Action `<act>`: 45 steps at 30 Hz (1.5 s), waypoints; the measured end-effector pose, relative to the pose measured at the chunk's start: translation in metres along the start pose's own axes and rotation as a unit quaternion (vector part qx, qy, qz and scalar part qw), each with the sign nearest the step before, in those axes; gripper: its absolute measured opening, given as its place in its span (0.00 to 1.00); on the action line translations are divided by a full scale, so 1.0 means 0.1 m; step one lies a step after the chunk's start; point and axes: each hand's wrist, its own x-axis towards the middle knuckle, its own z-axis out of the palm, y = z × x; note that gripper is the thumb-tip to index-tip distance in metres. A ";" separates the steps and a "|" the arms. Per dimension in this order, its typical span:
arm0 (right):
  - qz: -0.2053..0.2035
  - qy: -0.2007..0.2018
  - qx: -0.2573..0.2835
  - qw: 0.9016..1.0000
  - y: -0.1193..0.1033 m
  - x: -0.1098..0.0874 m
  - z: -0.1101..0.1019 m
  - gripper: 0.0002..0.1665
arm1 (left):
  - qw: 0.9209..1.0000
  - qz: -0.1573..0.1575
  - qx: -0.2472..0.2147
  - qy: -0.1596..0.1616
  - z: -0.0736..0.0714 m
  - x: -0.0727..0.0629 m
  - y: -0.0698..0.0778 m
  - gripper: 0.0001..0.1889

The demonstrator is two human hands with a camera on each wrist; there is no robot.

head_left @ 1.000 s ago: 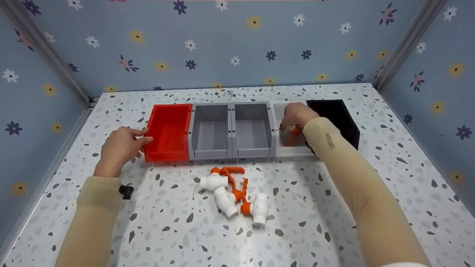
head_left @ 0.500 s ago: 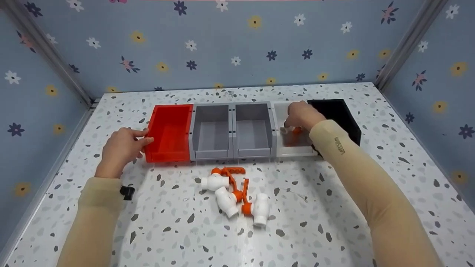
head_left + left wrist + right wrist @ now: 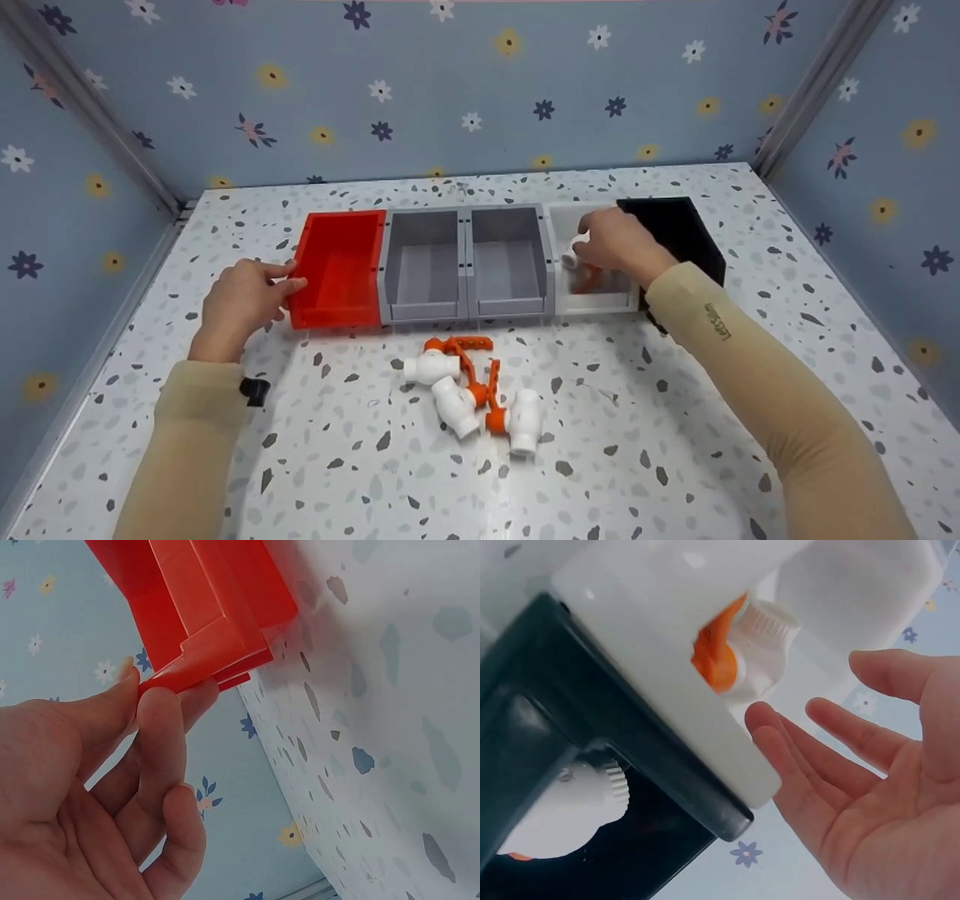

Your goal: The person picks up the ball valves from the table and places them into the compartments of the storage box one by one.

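My left hand (image 3: 244, 300) pinches the edge of the red bin (image 3: 341, 277) between thumb and fingers, at the left end of the bin row. In the left wrist view, the thumb and fingertips meet on the red edge. Over the white bin (image 3: 600, 304) hovers my right hand (image 3: 619, 240), its fingers spread in the right wrist view. Inside that bin lies a white ball valve (image 3: 769, 645) with an orange handle, just beyond the fingertips and apart from them. Several similar ball valves (image 3: 525, 424) lie together on the table in front of the bins.
Two grey bins (image 3: 427, 309) stand between the red and white ones. At the right end is a black bin (image 3: 675, 225), where the right wrist view shows another white valve (image 3: 566, 806). A flowered wall (image 3: 450, 97) encloses the speckled table (image 3: 360, 465).
My right hand has drawn slightly to the right over the white bin, its forearm swinging right, and more of the valve's white body shows. The left hand keeps its place on the red bin.
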 end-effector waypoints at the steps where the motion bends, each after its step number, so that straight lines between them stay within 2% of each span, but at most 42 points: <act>1: -0.005 0.004 -0.002 1.000 0.00 -0.02 0.01 0.24 | 1.000 -0.002 -0.001 0.000 0.00 0.00 0.00 0.30; 8: -0.024 0.019 -0.006 0.999 -0.04 -0.22 0.08 0.23 | 1.000 -0.012 -0.003 0.002 0.00 0.00 0.00 0.30; 17: -0.099 0.075 0.021 0.992 -0.13 -0.50 0.17 0.16 | 1.000 -0.015 -0.001 -0.002 -0.02 0.01 0.02 0.31; 23: -0.146 0.107 0.030 0.983 -0.20 -0.67 0.21 0.15 | 1.000 -0.012 -0.001 0.003 -0.01 0.01 0.00 0.31; 30: -0.216 0.143 0.030 0.965 -0.24 -0.85 0.29 0.10 | 1.000 -0.010 -0.001 0.002 -0.01 0.00 0.00 0.31; 37: -0.257 0.136 0.030 0.956 -0.32 -1.00 0.40 0.09 | 1.000 -0.003 0.003 0.002 -0.01 0.00 0.00 0.30; 41: -0.282 0.120 0.025 0.952 -0.37 -1.08 0.47 0.11 | 1.000 -0.011 -0.002 -0.004 -0.01 0.00 0.00 0.30; 45: -0.302 0.096 0.012 0.949 -0.42 -1.16 0.53 0.13 | 1.000 -0.007 0.000 -0.003 -0.01 0.01 0.01 0.30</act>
